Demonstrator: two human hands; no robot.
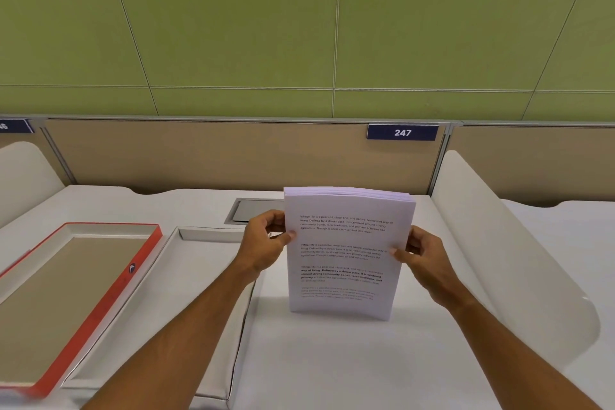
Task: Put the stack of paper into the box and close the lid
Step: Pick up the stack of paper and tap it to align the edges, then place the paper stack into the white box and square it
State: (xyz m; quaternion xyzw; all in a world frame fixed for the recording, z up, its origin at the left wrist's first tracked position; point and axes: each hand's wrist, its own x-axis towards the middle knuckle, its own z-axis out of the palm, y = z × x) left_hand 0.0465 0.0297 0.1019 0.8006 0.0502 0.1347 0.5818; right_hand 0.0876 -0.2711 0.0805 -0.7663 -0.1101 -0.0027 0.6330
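On the white surface (332, 359), both hands, left hand (266, 240) and right hand (422, 256), pinch the upright stack of paper (342, 253); square its edges before tipping it toward the box (199, 276) by the left edge.

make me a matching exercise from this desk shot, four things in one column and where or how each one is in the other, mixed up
Things:
1. stack of paper
2. lid
3. box
4. number sign

States:
A. lies open side up at the far left, red rim
B. fixed on the beige partition
C. stands on its lower edge on the desk, held at both sides by the left hand and right hand
D. white, open, between the lid and the paper

Pairs: 1-C, 2-A, 3-D, 4-B
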